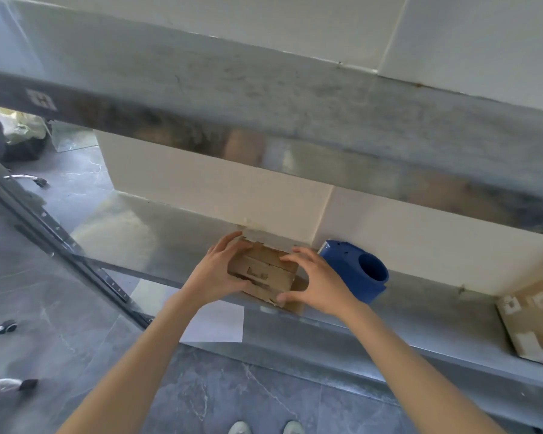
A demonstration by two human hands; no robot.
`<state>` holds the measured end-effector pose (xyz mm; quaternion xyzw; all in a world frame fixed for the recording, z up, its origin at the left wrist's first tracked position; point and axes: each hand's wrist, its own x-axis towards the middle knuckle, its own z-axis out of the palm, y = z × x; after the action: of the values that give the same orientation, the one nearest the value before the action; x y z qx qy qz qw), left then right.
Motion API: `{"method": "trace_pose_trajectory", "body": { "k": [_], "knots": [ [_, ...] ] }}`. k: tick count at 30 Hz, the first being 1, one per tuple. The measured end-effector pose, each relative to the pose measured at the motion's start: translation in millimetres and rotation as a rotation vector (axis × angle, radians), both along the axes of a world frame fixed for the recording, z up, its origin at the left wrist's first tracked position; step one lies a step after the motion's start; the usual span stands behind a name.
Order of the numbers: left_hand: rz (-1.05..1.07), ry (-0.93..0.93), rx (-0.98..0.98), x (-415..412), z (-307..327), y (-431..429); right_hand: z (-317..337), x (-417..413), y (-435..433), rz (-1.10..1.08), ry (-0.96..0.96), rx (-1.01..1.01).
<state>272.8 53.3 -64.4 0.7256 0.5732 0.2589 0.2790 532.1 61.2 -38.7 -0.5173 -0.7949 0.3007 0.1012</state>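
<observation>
Nearest of all, a pair of pale shoes (pixel 265 429) is standing on the grey marbled floor (pixel 232 386), and both bare forearms are stretching out from there to a metal shelf (pixel 170 239). Just below the shelf's front edge a white sheet of paper (pixel 217 321) is showing, flat and smooth. On the shelf, close to its front edge, a small cardboard box (pixel 261 270) is sitting between the hands. The left hand (pixel 215 274) is wrapping its fingers round the box's left end, and the right hand (pixel 320 281) is curling its fingers over the top with the thumb at the near corner, so both are holding the box. Its brown card is looking worn, with ragged, loose flaps and a slot cut in the top. It is probably light and dry enough to grip well, but easy to crush, so taking it by opposite ends with support underneath is looking wisest. Just to its right a blue plastic housing (pixel 355 270) with a round opening is lying, hard and glossy. Well apart, at the far right, a flat taped cardboard package (pixel 533 324) is resting. Behind them a cream tiled wall (pixel 201 183) is rising, and an upper steel shelf (pixel 264 98), scuffed and dull, is crossing above.
</observation>
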Motion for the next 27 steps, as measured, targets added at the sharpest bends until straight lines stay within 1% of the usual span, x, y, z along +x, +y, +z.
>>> {"method": "trace_pose_trajectory", "body": {
  "k": [4, 7, 10, 12, 18, 20, 23, 27],
  "knots": [
    [0.043, 0.076, -0.023, -22, -5, -9, 0, -15, 11, 0.003, 0.067, -0.073],
    [0.032, 0.086, 0.012, -39, -3, -18, 7, -27, 23, 0.067, 0.010, -0.128],
    [0.018, 0.037, 0.037, -47, -3, -29, 13, -44, 34, 0.168, -0.073, -0.110],
    [0.082, 0.009, 0.060, -49, -4, -38, 15, -55, 38, 0.189, -0.100, -0.077],
    [0.318, -0.139, 0.101, -36, -17, -58, 10, -75, 27, 0.105, -0.051, 0.099],
    [0.395, -0.170, 0.101, -27, -20, -62, 8, -73, 23, 0.085, -0.050, 0.127],
    [0.472, -0.213, 0.121, -12, -22, -65, 4, -65, 17, 0.073, -0.064, 0.114],
    [0.457, -0.225, 0.141, 15, -21, -65, -2, -43, 10, 0.065, -0.070, 0.028]
  ]
}}
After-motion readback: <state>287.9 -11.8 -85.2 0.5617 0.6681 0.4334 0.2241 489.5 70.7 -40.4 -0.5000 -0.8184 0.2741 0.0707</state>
